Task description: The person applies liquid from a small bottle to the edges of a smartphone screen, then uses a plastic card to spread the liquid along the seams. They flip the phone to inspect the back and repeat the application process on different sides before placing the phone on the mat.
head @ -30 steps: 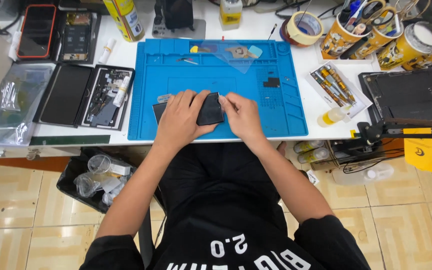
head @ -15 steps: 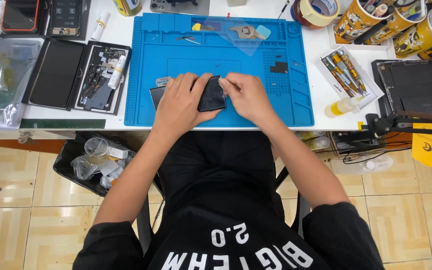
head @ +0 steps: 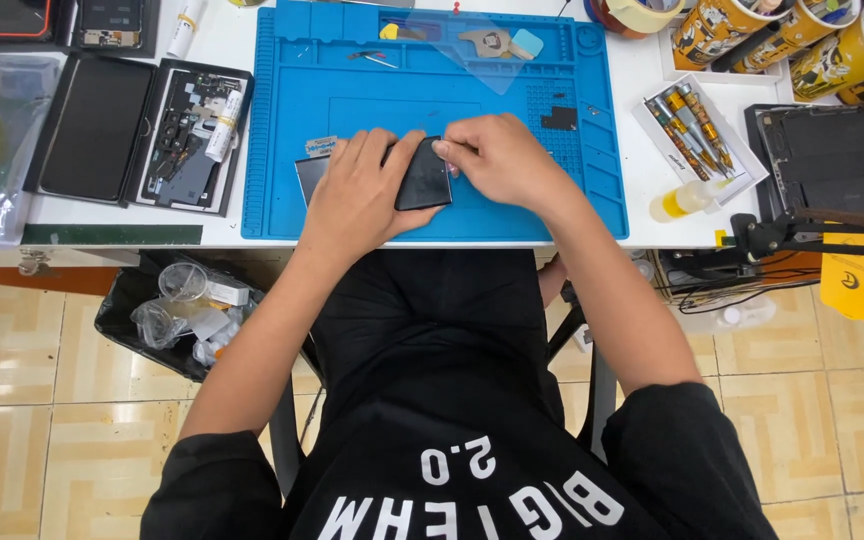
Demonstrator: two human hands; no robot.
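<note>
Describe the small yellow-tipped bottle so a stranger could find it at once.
Start at the blue mat and go right, off its edge. Below the tray of screwdrivers lies the bottle, on its side on the white table: the only clear, yellow-ended thing there.

The left hand (head: 357, 195) covers most of the dark phone (head: 424, 178), so only its right end shows. The right hand (head: 500, 160) hides whatever its fingertips pinch. The yellow cans (head: 832, 45) and the tape roll (head: 642, 12) are cut off at the top edge. The tiny parts on the blue mat (head: 432, 100) are too small to tell.
</note>
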